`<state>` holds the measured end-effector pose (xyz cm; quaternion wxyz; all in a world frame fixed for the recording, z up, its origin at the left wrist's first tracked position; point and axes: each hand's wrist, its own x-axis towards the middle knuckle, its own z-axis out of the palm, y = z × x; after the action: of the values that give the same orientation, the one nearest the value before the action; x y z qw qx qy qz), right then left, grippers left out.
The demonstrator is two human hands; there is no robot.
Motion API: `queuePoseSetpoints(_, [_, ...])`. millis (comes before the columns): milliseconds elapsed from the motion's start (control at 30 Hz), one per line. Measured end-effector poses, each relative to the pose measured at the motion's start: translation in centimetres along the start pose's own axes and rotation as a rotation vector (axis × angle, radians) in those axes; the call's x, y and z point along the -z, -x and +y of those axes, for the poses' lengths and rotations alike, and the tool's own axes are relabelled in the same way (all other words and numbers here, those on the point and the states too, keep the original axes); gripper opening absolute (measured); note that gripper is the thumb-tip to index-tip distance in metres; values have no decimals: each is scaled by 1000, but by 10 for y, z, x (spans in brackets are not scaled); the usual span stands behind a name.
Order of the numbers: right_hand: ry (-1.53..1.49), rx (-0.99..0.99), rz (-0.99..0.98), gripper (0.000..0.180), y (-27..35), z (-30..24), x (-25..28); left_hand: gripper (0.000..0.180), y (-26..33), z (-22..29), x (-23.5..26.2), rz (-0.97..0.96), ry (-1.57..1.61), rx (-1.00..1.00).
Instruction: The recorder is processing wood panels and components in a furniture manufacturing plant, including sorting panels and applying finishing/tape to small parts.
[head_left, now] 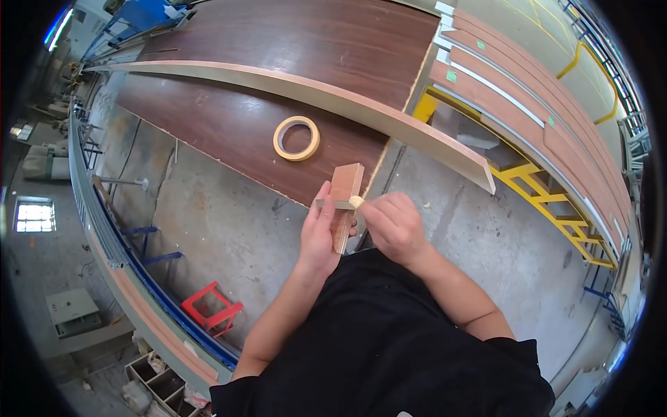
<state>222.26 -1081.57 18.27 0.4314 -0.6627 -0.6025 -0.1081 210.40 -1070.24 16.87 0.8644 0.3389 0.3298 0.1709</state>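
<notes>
Head view, middle of the frame: the left hand (pixel 318 236) grips one small reddish wooden block (pixel 344 203), held upright just below the lower edge of a dark brown panel (pixel 229 132). The right hand (pixel 392 226) is closed, pinching a short strip of pale tape (pixel 356 202) against the block's right edge. One roll of masking tape (pixel 297 137) lies flat on that panel, near its lower right corner and apart from the hands. A second dark panel (pixel 313 38) lies above, with one long pale-edged board (pixel 417 135) running across from upper left to centre right. Bare concrete floor (pixel 222 229) opens to the left of the hands and to the right below the yellow rack (pixel 556 208). One red stool (pixel 212 311) stands at lower left.
</notes>
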Motion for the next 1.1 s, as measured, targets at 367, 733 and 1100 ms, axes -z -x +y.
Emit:
queuePoseSetpoints(367, [21, -258, 87, 31, 14, -19, 4, 52, 23, 7, -31, -53, 28, -73])
queuePoseSetpoints(733, [163, -159, -16, 31, 6, -46, 26, 49, 22, 28, -42, -120, 143, -117])
queuePoseSetpoints(1100, [279, -46, -169, 31, -3, -57, 41, 50, 34, 36, -56, -18, -31, -284])
